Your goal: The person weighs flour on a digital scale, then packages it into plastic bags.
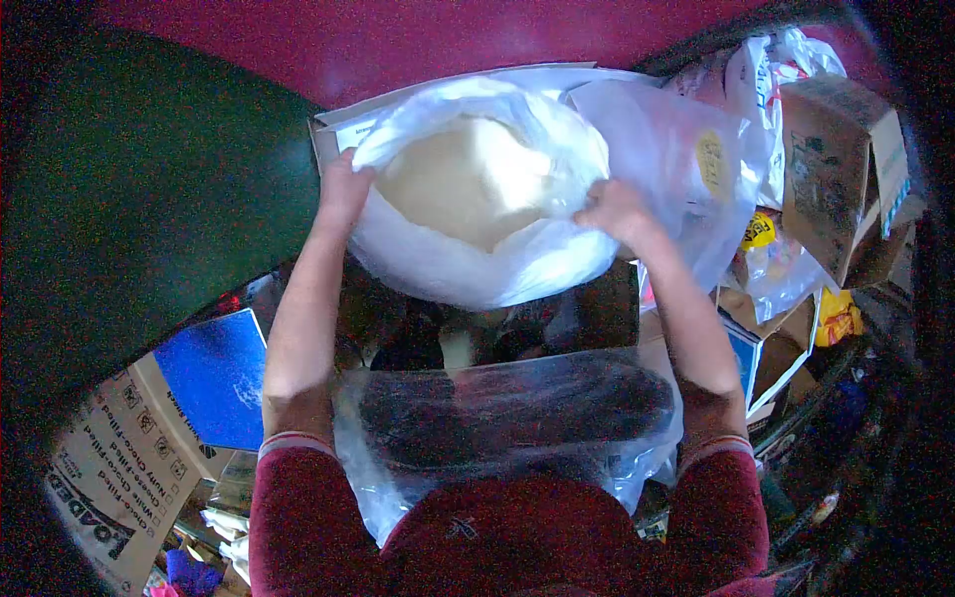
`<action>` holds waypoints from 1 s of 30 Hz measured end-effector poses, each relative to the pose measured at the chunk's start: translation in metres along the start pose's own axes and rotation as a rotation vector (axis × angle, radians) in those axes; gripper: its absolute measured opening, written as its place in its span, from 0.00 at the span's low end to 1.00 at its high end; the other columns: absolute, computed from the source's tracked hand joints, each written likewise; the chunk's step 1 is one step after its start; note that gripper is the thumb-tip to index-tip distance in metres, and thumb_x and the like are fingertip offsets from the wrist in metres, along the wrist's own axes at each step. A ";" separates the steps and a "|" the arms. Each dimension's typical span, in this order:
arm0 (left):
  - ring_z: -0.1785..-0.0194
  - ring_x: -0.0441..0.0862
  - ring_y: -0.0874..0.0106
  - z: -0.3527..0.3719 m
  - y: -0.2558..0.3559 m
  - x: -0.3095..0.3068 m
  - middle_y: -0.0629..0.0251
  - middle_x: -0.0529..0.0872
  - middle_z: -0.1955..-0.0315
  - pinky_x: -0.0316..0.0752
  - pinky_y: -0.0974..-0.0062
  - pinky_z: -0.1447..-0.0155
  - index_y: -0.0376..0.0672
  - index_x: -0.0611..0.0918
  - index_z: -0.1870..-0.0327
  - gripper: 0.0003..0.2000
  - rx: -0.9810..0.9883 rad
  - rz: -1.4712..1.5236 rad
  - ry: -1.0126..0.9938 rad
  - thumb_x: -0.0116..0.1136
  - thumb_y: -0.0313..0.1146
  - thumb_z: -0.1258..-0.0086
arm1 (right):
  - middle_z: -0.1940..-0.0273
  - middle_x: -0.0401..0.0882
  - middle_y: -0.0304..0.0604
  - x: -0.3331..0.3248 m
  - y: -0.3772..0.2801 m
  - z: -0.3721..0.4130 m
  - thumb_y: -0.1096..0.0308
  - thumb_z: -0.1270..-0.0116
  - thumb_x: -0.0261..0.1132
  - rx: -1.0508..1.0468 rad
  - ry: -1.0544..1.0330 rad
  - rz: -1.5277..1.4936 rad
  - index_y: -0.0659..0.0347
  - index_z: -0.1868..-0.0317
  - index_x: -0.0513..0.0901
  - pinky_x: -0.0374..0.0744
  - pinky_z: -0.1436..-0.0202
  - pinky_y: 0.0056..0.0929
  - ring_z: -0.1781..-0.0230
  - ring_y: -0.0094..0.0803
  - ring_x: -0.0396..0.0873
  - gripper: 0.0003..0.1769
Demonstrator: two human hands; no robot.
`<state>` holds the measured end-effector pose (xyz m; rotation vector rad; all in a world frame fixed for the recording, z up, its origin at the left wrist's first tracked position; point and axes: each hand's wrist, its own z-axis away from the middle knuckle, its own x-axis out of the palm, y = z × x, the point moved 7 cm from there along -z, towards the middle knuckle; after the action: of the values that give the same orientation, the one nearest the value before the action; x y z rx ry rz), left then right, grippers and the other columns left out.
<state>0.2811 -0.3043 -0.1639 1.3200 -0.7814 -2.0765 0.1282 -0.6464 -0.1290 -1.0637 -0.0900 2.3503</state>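
Observation:
A large white plastic sack stands in front of me with its mouth wide and its rim folded outward. Inside lies a pale, loose filling, too fine to tell whether it is grain or powder. My left hand is closed on the left side of the rim. On the right side, the fingers of my right hand are bent round the rim and pinch it. Across my lap, close to my body, stretches a clear plastic bag.
Behind the sack shows a cardboard edge. To the right are a clear bag with a yellow label, a brown cardboard box and a yellow packet. At left lie a printed carton and a blue panel.

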 end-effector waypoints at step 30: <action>0.40 0.70 0.52 0.008 0.009 -0.011 0.47 0.73 0.44 0.67 0.54 0.41 0.48 0.60 0.33 0.41 0.102 -0.363 0.158 0.69 0.41 0.49 | 0.52 0.76 0.61 -0.022 -0.018 0.055 0.54 0.51 0.68 -0.022 0.268 0.293 0.65 0.57 0.79 0.76 0.48 0.43 0.53 0.51 0.78 0.25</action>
<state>0.2790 -0.3012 -0.1474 1.7684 -0.6208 -2.1902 0.1092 -0.6339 -0.0714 -1.4780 0.1506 2.4351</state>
